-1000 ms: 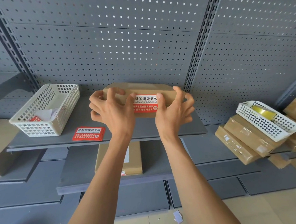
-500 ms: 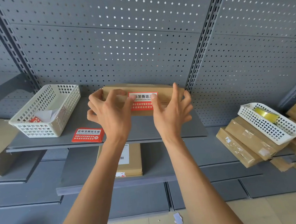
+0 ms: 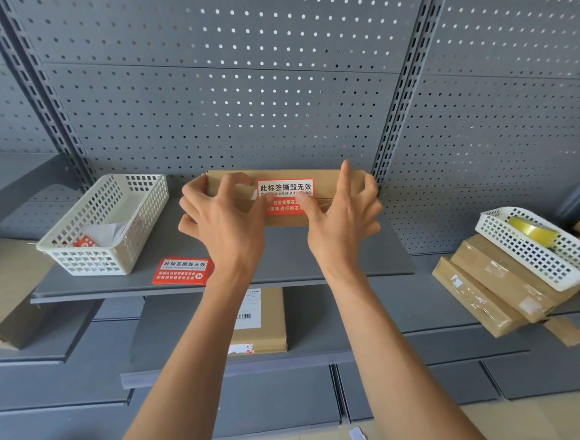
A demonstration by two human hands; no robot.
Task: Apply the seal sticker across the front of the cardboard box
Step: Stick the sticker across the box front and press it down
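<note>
A flat brown cardboard box lies on the grey shelf, against the pegboard wall. A red and white seal sticker with black characters sits over the box's front edge, white part on top, red part on the front face. My left hand grips the box's left end, its thumb near the sticker's left edge. My right hand holds the right end with fingers spread, its thumb pressing on the sticker's red lower part.
A white basket with paper scraps stands at the shelf's left. A stack of red stickers lies near the front edge. Another box rests on the lower shelf. At right, taped boxes carry a white basket holding tape.
The box has gone from tilted up in my hands to lying flat on the shelf. My thumbs have shifted onto the sticker's lower part at the front face.
</note>
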